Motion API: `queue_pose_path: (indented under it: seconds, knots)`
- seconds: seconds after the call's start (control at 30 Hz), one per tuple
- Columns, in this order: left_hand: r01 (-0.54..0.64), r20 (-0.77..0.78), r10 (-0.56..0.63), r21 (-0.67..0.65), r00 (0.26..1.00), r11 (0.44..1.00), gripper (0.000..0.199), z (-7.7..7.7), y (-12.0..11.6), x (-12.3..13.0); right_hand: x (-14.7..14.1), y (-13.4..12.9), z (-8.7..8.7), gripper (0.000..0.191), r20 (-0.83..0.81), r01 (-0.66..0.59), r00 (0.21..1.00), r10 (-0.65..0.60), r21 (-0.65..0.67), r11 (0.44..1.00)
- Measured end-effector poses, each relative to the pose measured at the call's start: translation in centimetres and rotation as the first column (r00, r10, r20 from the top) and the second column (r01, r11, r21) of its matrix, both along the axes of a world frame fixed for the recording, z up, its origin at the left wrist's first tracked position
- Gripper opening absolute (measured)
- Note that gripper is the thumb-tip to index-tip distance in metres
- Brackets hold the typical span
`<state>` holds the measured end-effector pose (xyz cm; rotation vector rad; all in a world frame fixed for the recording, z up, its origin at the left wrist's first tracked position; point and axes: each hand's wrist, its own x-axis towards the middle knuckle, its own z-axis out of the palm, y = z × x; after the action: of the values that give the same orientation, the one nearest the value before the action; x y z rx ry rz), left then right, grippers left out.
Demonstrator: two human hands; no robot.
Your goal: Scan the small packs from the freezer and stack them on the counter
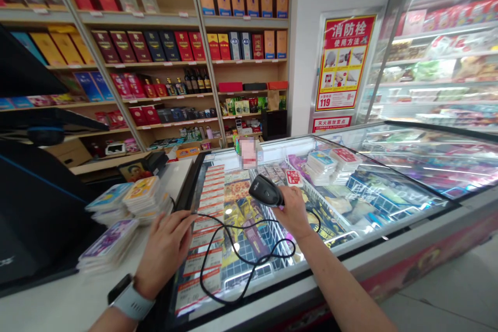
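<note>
My right hand is shut around a black handheld barcode scanner above the glass lid of a chest freezer. A coiled black cable hangs from the scanner across the glass. A small white-and-red packet stands just past the scanner, and I cannot tell if it touches. My left hand lies open on the white counter, holding nothing, next to several stacks of packaged cards.
Wooden shelves of boxed and bottled liquor fill the back. A fire-hydrant instruction poster hangs on the pillar. A lit refrigerated case stands at the right. A dark monitor juts in at the left.
</note>
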<state>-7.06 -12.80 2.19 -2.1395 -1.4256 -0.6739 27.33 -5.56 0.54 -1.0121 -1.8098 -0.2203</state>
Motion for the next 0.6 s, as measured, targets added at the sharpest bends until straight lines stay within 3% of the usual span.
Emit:
queue_pose_path:
  seconds: [0.23, 0.5, 0.6]
  knots:
    - [0.204, 0.103, -0.183, -0.257, 0.978, 0.945, 0.037, -0.8, 4.0, 5.6, 0.0, -0.1, 0.0, 0.021, -0.024, 0.002, 1.000, -0.002, 0.004, 1.000]
    - [0.439, 0.211, -0.385, -0.387, 0.898, 0.811, 0.043, -1.5, 10.0, 11.8, 0.0, 0.0, 0.0, 0.021, -0.018, -0.007, 1.000, 0.007, 0.004, 1.000]
    - [0.504, 0.275, -0.426, -0.371, 0.862, 0.780, 0.035, -2.1, 12.5, 14.5, 0.0, 0.0, 0.0, 0.023, -0.022, -0.002, 1.000, 0.002, 0.021, 1.000]
